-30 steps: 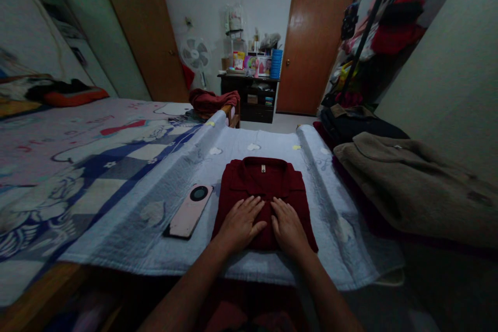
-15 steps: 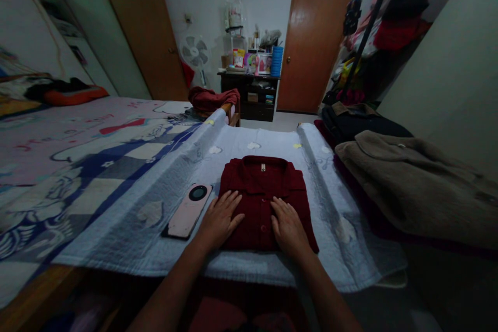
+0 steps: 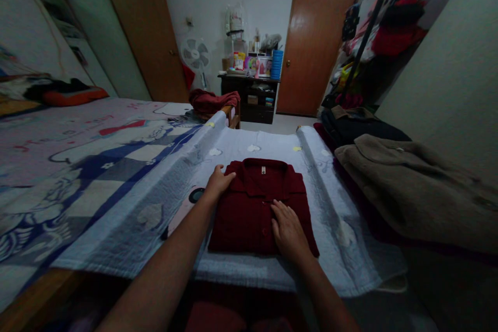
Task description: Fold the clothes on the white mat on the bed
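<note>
A dark red shirt (image 3: 249, 223), folded into a neat rectangle with its collar at the far end, lies on a pale blue quilted cloth (image 3: 233, 270). My left hand (image 3: 220, 180) is at the shirt's far left corner, thumb over the edge and fingers apart from it; whether it pinches any fabric is not clear. Flat on the shirt's right front, beside the buttons, rests my right hand (image 3: 290, 228) with its fingers extended. Left of the shirt is a pink phone (image 3: 182, 213), partly hidden behind my left forearm.
A bed with a patterned cover (image 3: 89, 145) stretches along the left. Folded coats, one of them brown (image 3: 404, 187), are piled at the right. Beyond the cloth stand a dark cabinet (image 3: 251, 101), a fan (image 3: 195, 55) and a wooden door (image 3: 307, 36).
My left hand has moved away from me, from the shirt's left front to its far left corner, and my forearm now covers part of the phone. My right hand stays in place.
</note>
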Available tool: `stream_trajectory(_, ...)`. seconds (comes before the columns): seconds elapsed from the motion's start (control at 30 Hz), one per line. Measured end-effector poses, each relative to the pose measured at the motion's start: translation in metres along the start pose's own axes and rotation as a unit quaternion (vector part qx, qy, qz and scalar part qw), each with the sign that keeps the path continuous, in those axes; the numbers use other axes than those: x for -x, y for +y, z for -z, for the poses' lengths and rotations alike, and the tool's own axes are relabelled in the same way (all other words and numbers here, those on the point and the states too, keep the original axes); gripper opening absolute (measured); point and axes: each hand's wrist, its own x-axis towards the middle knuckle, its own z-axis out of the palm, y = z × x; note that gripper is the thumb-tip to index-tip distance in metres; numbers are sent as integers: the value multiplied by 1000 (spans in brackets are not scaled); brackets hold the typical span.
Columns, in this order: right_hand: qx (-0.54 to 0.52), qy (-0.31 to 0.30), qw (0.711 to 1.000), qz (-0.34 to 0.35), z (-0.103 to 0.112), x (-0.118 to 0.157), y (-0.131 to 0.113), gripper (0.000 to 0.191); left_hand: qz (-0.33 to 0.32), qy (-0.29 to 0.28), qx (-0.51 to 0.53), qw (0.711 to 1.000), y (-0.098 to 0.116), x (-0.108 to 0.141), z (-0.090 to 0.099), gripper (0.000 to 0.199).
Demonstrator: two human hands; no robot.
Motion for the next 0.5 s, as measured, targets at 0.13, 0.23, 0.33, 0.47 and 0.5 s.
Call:
stream_trajectory(0.13, 4, -5, 1000, -6, 0, 0, 0, 45, 10, 16, 25, 1000, 1, -24, -7, 55)
stream_trajectory(0.23, 4, -8, 1000, -9, 1, 0, -1, 45, -10, 0, 43, 999, 3, -30, -10, 37)
stream_trajectory(0.33, 3, -13, 1000, -14, 3, -1, -3, 47, -47, -1, 55, 997, 4, -31, -12, 35)
stream_trajectory(0.47, 1, -14, 1000, -17, 2, -1, -3, 46, -84, 6, 15, 996, -2, -25, -15, 29)
stream_trajectory(0.5, 0, -11, 1000, -17, 2, -1, -3, 46, -88, 7, -3, 996, -3, -23, -14, 26)
